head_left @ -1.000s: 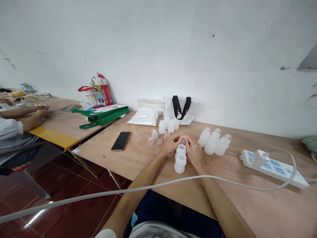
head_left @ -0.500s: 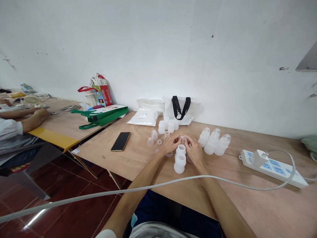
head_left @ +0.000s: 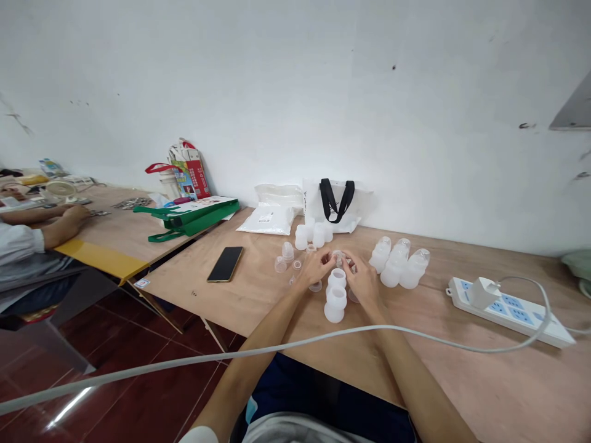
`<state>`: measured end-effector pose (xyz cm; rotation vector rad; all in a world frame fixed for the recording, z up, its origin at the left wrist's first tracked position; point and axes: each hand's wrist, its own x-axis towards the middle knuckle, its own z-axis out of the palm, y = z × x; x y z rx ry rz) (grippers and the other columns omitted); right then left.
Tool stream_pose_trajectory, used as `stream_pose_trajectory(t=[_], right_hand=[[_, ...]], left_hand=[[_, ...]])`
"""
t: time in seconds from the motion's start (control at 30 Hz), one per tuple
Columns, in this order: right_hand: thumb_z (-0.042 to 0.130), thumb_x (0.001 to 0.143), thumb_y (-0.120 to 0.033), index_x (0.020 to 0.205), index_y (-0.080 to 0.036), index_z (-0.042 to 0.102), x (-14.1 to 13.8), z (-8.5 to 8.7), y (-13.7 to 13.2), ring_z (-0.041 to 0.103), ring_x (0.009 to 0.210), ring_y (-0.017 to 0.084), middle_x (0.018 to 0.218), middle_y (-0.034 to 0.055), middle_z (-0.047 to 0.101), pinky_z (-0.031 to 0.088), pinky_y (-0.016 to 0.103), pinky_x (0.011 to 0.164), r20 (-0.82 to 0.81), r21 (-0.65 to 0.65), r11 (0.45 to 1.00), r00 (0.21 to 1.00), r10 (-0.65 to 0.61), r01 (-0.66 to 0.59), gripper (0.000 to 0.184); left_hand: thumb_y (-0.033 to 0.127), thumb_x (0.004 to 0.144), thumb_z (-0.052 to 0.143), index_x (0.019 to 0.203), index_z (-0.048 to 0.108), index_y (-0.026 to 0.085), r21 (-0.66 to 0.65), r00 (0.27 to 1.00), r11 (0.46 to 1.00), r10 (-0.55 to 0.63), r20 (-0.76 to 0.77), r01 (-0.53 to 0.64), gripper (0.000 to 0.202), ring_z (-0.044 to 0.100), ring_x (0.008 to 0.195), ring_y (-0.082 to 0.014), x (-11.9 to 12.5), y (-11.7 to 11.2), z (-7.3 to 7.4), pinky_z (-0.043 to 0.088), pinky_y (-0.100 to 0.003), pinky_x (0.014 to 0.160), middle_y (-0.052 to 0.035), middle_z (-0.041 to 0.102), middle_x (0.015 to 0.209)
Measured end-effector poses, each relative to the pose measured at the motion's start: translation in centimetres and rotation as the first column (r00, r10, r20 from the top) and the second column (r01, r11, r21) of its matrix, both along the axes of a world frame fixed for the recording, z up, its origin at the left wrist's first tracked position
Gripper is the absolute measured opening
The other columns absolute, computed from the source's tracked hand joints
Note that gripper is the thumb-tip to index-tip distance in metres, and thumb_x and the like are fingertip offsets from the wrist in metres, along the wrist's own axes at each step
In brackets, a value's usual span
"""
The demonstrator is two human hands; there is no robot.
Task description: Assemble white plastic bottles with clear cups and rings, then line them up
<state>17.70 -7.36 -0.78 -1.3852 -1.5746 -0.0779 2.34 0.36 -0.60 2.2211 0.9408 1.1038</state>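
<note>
My left hand [head_left: 319, 267] and my right hand [head_left: 360, 272] meet over the table, their fingertips pinching a small clear bottle nipple [head_left: 338, 255] between them; its details are partly hidden by the fingers. Just below stand open, translucent white baby bottles [head_left: 335, 306] in a short row. Left of my left hand lie loose clear bottle parts: a dome-shaped cap [head_left: 287, 250], a ring [head_left: 297, 265] and other small pieces. Three bottles with clear caps [head_left: 390, 271] stand to the right of my right hand. More white bottles [head_left: 318, 235] are grouped behind my hands.
A phone [head_left: 225, 264] lies at left. Behind are a white plastic package [head_left: 266, 219], a white bag with black handles [head_left: 357, 200] and a green bag [head_left: 198, 216]. A power strip [head_left: 512, 311] sits at right, its cable [head_left: 295, 339] crossing before my forearms. A co-worker's hands [head_left: 71, 221] are far left.
My fingers have shifted slightly around the clear nipple, which has moved a little to the left and up. The bottles and the other parts stay where they were.
</note>
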Motion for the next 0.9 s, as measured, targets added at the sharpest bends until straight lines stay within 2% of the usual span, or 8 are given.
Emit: stream_pose_trajectory(t=[0.1, 0.23, 0.5, 0.77, 0.9], right_hand=[[0.042, 0.106, -0.043, 0.12, -0.021, 0.073, 0.1, -0.2, 0.1, 0.067, 0.077, 0.022, 0.093, 0.009, 0.077, 0.053, 0.036, 0.078, 0.076, 0.082, 0.996, 0.997, -0.025, 0.019, 0.041], [0.045, 0.107, -0.036, 0.113, -0.021, 0.076, 0.1, -0.4, 0.2, 0.068, 0.079, 0.021, 0.094, 0.0091, 0.078, 0.054, 0.036, 0.081, 0.119, 0.177, 0.984, 0.991, -0.053, 0.032, 0.035], [0.046, 0.107, -0.032, 0.117, -0.022, 0.074, -0.1, -0.5, 0.3, 0.071, 0.092, 0.023, 0.109, 0.0084, 0.078, 0.056, 0.038, 0.087, 0.109, 0.222, 0.975, 0.994, -0.009, -0.016, 0.032], [0.046, 0.107, -0.028, 0.115, -0.018, 0.075, 0.0, -1.0, 0.6, 0.07, 0.09, 0.026, 0.106, 0.0119, 0.079, 0.054, 0.041, 0.088, 0.236, 0.2, 0.978, 0.966, -0.102, 0.055, 0.031], [0.046, 0.106, -0.026, 0.112, -0.018, 0.075, 0.1, -1.0, 0.8, 0.07, 0.092, 0.026, 0.106, 0.0109, 0.079, 0.054, 0.042, 0.088, 0.238, 0.198, 0.98, 0.968, -0.083, 0.035, 0.031]], left_hand=[[0.038, 0.096, 0.051, 0.07, 0.048, 0.019, -0.008, 0.999, 1.0, -0.02, 0.033, 0.021, 0.033, 0.046, 0.064, -0.0115, 0.1, -0.1, -0.2, 0.035, -0.024, 0.062, 0.0043, 0.052, 0.066], [0.039, 0.096, 0.05, 0.07, 0.05, 0.018, -0.012, 0.998, 1.0, 0.001, 0.062, 0.0, 0.033, 0.047, 0.063, -0.0111, 0.3, -0.2, -0.1, 0.035, -0.024, 0.061, 0.0041, 0.053, 0.067], [0.038, 0.1, 0.048, 0.077, 0.055, 0.019, 0.005, 1.0, 1.0, -0.02, 0.013, 0.02, 0.031, 0.052, 0.067, -0.0128, 0.1, -0.8, 0.6, 0.038, -0.025, 0.063, 0.0025, 0.06, 0.071], [0.036, 0.102, 0.047, 0.084, 0.059, 0.019, -0.026, 0.999, 1.0, -0.018, -0.035, 0.017, 0.028, 0.055, 0.068, -0.0146, 0.3, -1.2, 0.6, 0.039, -0.026, 0.061, 0.001, 0.063, 0.072], [0.033, 0.1, 0.049, 0.084, 0.059, 0.019, -0.015, 0.999, 1.0, -0.028, -0.04, 0.027, 0.024, 0.055, 0.066, -0.0143, 0.2, -1.0, 0.3, 0.039, -0.026, 0.062, 0.0015, 0.063, 0.071]])
